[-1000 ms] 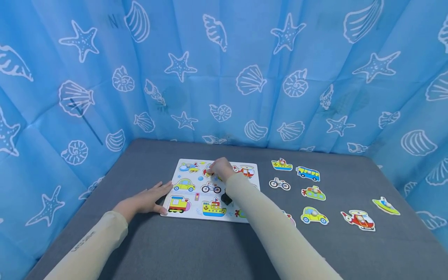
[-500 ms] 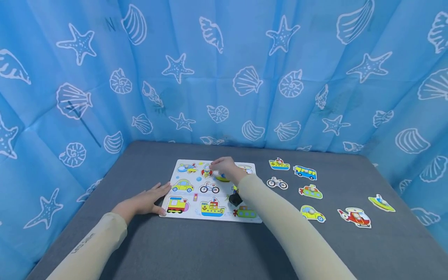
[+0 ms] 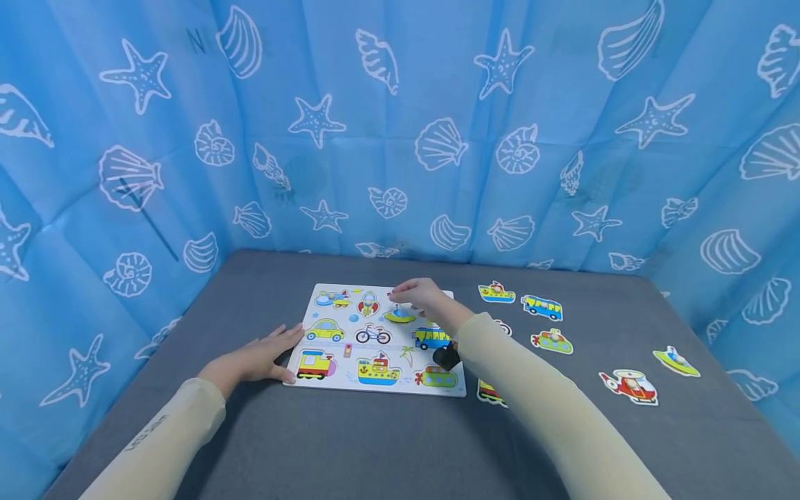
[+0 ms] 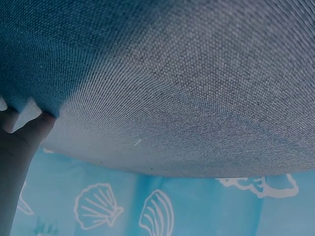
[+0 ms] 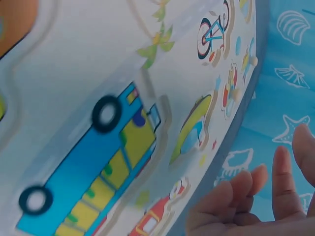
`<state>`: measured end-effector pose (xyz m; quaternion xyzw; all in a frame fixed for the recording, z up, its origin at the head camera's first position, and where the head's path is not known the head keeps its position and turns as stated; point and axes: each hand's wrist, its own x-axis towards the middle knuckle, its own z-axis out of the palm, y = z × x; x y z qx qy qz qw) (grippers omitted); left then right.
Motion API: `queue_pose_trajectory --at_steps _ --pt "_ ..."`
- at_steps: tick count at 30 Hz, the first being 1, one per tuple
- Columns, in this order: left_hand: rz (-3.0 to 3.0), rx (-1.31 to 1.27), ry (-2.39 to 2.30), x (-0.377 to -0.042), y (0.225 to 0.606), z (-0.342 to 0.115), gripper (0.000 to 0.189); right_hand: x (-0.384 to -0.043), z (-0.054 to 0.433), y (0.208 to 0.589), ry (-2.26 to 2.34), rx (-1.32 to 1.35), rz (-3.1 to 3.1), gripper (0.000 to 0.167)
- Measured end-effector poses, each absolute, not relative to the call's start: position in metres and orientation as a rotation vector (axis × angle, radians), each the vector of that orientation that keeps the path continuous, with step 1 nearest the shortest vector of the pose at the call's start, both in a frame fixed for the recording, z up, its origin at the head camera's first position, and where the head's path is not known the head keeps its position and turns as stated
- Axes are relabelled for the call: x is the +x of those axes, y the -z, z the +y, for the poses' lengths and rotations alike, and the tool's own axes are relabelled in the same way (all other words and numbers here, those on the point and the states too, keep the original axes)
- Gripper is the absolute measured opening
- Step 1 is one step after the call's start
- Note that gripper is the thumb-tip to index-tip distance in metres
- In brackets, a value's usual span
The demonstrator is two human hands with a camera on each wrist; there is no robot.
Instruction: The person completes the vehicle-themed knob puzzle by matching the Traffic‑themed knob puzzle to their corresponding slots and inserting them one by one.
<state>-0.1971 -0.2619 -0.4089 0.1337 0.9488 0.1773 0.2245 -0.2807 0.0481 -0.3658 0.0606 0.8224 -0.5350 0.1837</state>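
Observation:
A white wooden puzzle board [image 3: 375, 353] with vehicle pictures lies on the grey table. My left hand [image 3: 265, 355] rests at its left edge, fingers spread along the side and thumb near the front corner. Over the upper right of the board hovers my right hand [image 3: 430, 303], fingers loosely bent and nothing between them. Below its fingertips is the flying saucer picture [image 3: 399, 316]. The rocket piece [image 3: 368, 304] sits in the top row, its knob [image 5: 236, 93] showing in the right wrist view. Beside it the airplane piece [image 3: 331, 298] also has a knob. The right hand hides the helicopter picture.
Loose knobbed pieces lie to the right: a boat [image 3: 496, 292], a bus [image 3: 542, 307], a submarine [image 3: 553, 341], a helicopter [image 3: 631, 386] and a flying saucer [image 3: 677, 362]. My right sleeve partly covers a bicycle [image 3: 503, 327] and a train [image 3: 489, 394]. A blue curtain [image 3: 387, 139] stands behind.
My right hand has left the rocket piece and moved right across the board, uncovering the rocket, the flying saucer picture and the bus picture. The left hand stays at the board's edge.

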Motion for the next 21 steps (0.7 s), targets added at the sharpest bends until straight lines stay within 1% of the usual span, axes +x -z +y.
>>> queue_pose_trajectory --at_steps 7,21 --pt "2.611 0.378 -0.503 -0.198 0.409 -0.261 0.108 -0.272 0.067 0.357 1.47 0.128 2.337 0.027" --pt "2.608 0.371 -0.471 -0.198 0.405 -0.261 0.109 -0.258 0.102 0.346 1.394 0.144 2.394 0.029"
